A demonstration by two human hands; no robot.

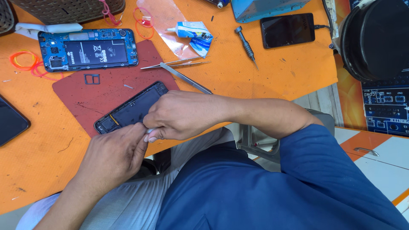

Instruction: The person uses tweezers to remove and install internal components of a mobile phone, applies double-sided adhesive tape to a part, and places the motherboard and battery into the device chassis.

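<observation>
An orange worktable (264, 64) fills most of the view, seen from above a seated person in a blue shirt. A dark red mat (106, 91) lies on the table in front of them. At the mat's near edge rests a black phone frame (132, 106), opened and empty, lying at a slant. The person's left hand (113, 155) and right hand (181, 115) meet just over the frame's near corner, fingertips pressed together and pinching something small and pale; what it is cannot be made out. Beyond the mat, at the upper left, lies a blue opened phone (87, 50) with its battery showing. A black phone (287, 30) with a cable plugged in sits at the far right of the table. Between them lie a glue tube (191, 30), a screwdriver (247, 44), tweezers (177, 64) and a thin metal pry tool (185, 79). Orange rubber bands (25, 61) lie at the far left.
</observation>
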